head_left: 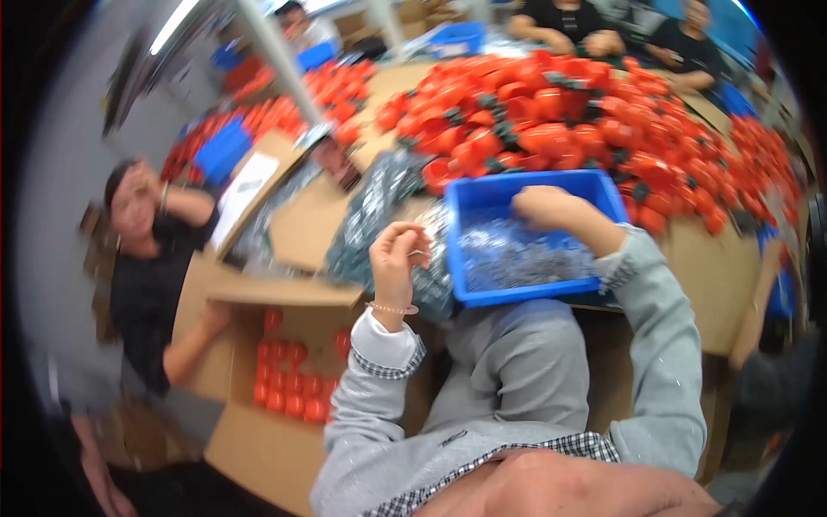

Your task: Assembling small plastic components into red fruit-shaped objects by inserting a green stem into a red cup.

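Observation:
A blue plastic bin [536, 298] sits in front of my knees, holding a layer of small, greyish, clear-looking pieces [525, 258] too blurred to name. Over the bin's far side, my right hand [544, 208] reaches in from the right with its fingers curled down; their tips are hidden. My left hand [396, 258] is raised just left of the bin, thumb and fingers drawn together. Anything pinched there is too small to make out. Beneath and beside the left hand lies crumpled dark clear plastic wrapping [376, 220].
A large heap of glossy orange-red parts [551, 121] with dark green bits covers the table beyond the bin. At my left stands an open cardboard box [284, 297] with rows of orange-red pieces [293, 383]. One co-worker [142, 276] is beside it; several others sit across the table.

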